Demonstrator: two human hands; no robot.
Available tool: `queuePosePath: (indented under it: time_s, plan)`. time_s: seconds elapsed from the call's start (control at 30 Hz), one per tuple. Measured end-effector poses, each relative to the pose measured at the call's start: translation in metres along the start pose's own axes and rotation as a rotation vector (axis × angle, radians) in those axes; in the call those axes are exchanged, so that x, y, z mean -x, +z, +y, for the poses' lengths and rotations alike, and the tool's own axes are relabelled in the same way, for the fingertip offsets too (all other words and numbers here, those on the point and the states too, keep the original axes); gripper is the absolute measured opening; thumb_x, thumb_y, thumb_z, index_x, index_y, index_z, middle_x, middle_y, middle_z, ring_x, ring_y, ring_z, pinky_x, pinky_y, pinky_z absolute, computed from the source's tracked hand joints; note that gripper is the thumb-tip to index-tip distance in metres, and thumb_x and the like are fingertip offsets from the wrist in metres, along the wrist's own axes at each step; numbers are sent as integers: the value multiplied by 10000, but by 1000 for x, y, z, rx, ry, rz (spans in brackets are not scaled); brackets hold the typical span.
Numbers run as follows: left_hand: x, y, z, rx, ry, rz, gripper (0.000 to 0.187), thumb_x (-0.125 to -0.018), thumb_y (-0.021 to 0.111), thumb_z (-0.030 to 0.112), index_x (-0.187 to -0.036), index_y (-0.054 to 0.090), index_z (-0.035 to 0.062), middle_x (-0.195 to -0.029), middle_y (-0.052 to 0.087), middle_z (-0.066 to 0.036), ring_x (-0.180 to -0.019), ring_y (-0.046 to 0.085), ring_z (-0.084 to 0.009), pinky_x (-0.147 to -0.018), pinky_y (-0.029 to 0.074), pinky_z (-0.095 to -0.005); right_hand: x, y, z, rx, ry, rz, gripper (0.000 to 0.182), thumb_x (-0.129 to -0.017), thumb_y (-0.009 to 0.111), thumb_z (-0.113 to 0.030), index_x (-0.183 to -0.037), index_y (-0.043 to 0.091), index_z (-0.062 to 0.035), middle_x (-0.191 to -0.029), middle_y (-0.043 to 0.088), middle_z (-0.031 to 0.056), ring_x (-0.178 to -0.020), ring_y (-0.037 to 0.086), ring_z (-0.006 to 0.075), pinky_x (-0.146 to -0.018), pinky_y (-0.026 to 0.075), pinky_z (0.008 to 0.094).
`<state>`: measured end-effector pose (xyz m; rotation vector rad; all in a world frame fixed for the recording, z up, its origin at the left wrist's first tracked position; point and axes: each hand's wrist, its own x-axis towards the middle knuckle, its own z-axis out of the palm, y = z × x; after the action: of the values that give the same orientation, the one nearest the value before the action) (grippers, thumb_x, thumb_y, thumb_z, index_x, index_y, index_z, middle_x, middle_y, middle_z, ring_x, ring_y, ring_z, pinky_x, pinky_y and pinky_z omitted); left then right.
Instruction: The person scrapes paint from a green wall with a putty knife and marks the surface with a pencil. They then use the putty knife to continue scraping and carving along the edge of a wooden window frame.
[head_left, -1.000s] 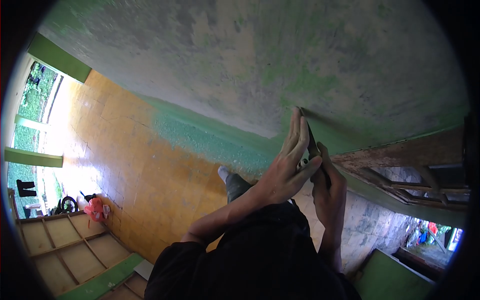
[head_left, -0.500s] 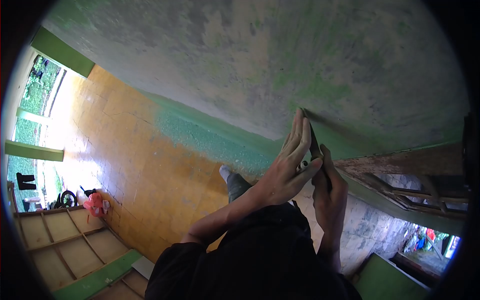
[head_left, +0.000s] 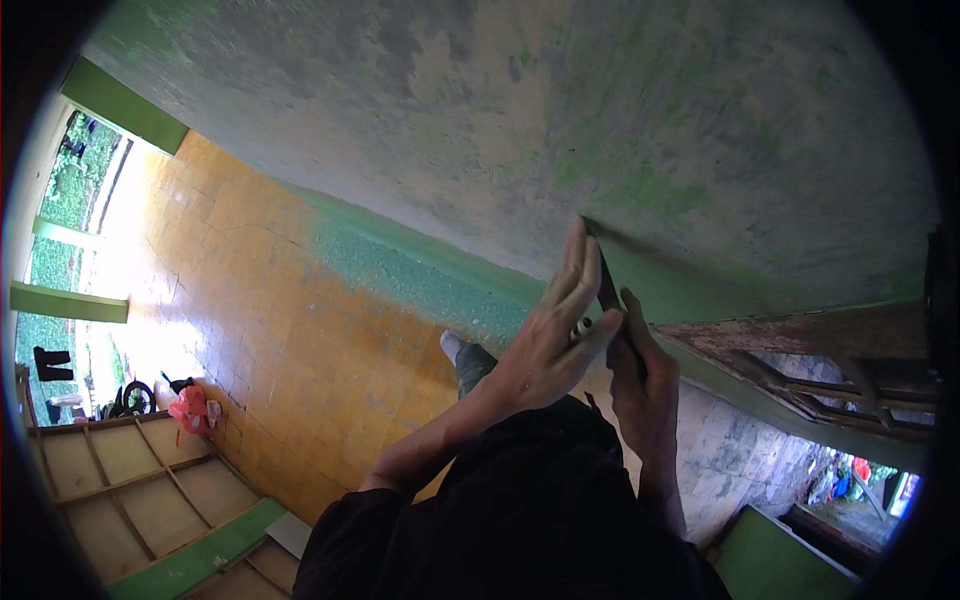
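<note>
A dark, thin flat blade-like tool (head_left: pixel 608 284) stands edge-on between my hands, its far end against the patchy grey and green wall (head_left: pixel 500 130). My left hand (head_left: pixel 557 340) is closed on the tool's handle, whose rounded end (head_left: pixel 581 328) shows between thumb and fingers, while its fingertips lie along the blade near the wall. On the other side my right hand (head_left: pixel 648 385) grips a dark, flat object (head_left: pixel 627 360), partly hidden in its fingers, close beside the tool.
Below the wall runs a teal floor border (head_left: pixel 400 275) beside orange tiles (head_left: pixel 290 350). A wooden window frame (head_left: pixel 810 335) is at the right. At the left are a pink bag (head_left: pixel 193 410) and a wood-framed panel (head_left: pixel 130 480). My foot (head_left: pixel 452 345) is on the floor.
Both hands and the tool have shifted slightly left along the wall. The tool's far end still meets the wall.
</note>
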<state>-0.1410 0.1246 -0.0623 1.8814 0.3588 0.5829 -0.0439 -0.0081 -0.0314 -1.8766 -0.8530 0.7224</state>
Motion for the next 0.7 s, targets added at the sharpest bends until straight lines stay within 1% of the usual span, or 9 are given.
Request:
queuePosePath:
  time_s: [0.1, 0.27, 0.3, 0.37, 0.4, 0.47, 0.5, 0.57, 0.7]
  plan:
    - [1, 12, -5, -37, 9, -60, 781, -1033, 521, 308, -1560, 104, -91, -1642, -16, -306, -1534, -1, -414, -1238, 134, -487, 10, -2, -2, -152, 194, 17, 463, -1015, 471, -56, -1462, 448, 60, -1026, 669, 142, -890, 615, 153, -801, 493, 285]
    - [2, 17, -9, -72, 58, 2, 771, -1031, 522, 293, -1552, 116, -103, -1644, 10, -303, -1533, 15, -418, -1239, 127, -492, 11, 9, 9, -166, 114, 44, 467, -1017, 464, -68, -1465, 444, 63, -940, 651, 107, -793, 575, 134, -739, 484, 278]
    - [4, 18, -9, -87, 57, -24, 775, -1030, 524, 294, -1553, 112, -102, -1644, 10, -302, -1533, 14, -417, -1239, 126, -492, 11, 4, 8, -119, 158, 34, 462, -1014, 475, -52, -1462, 448, 60, -1046, 692, 173, -907, 642, 169, -815, 502, 299]
    - [0, 18, -9, -125, 77, -62, 782, -1029, 526, 297, -1555, 104, -99, -1645, 10, -299, -1534, 13, -415, -1240, 124, -493, 5, 7, 22, -138, -6, 89, 458, -1012, 480, -36, -1457, 447, 66, -1125, 691, 215, -989, 661, 195, -861, 507, 314]
    - [-2, 18, -9, -84, 77, 17, 782, -1029, 527, 297, -1557, 105, -95, -1647, 9, -296, -1534, 11, -413, -1240, 123, -493, 4, 9, 25, -146, -84, 114, 456, -1011, 483, -28, -1455, 447, 68, -1165, 691, 236, -1031, 670, 207, -884, 509, 322]
    - [-3, 22, -10, 8, 64, 172, 782, -1029, 530, 299, -1562, 106, -87, -1649, 7, -289, -1535, 9, -407, -1240, 121, -491, -11, 11, 21, -7, -154, 44, 449, -1008, 488, -14, -1446, 453, 78, -1199, 681, 251, -1060, 672, 220, -900, 512, 333]
    - [2, 17, -9, 9, 41, 104, 783, -1029, 530, 296, -1565, 99, -80, -1650, -1, -286, -1535, 5, -405, -1240, 122, -490, -13, 13, 19, 59, -184, 3, 445, -1006, 490, -6, -1441, 456, 82, -1216, 676, 258, -1075, 673, 226, -907, 513, 338]
    - [3, -4, -9, -6, 17, -24, 786, -1029, 530, 290, -1571, 87, -68, -1652, -17, -282, -1536, -2, -402, -1240, 123, -487, 3, 13, 8, -56, -47, 38, 436, -1010, 490, -8, -1433, 462, 89, -1219, 677, 252, -1076, 673, 229, -914, 511, 337]
    - [2, 13, -12, -8, 5, -11, 772, -1034, 508, 292, -1573, 85, -63, -1646, -35, -294, -1534, -8, -409, -1242, 119, -484, -2, 13, 10, -100, -18, 87, 435, -1012, 489, -19, -1432, 463, 92, -1164, 695, 224, -1010, 678, 225, -892, 507, 328]
